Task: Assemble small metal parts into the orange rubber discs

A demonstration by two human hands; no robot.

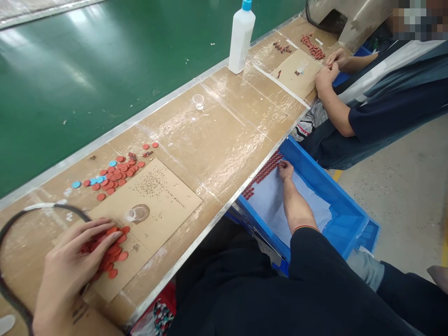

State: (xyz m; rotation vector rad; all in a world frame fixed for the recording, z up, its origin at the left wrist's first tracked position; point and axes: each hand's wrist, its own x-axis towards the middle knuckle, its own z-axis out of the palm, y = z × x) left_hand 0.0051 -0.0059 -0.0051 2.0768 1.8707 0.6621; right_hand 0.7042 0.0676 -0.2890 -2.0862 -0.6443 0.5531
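Head-worn camera — looking forward and down over the left hand [72,270].

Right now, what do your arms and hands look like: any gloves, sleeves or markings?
Neither the left hand nor the right hand wears a glove. The right forearm is bare below a dark sleeve with a thin red-orange cuff edge; no left sleeve shows.

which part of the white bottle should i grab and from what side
Grip the body of the bottle, below the blue cap, coming from the near side. It stands upright at the far edge of the bench, and its body is wide and straight-sided, so it should give a steadier hold than the top, which narrows toward the cap.
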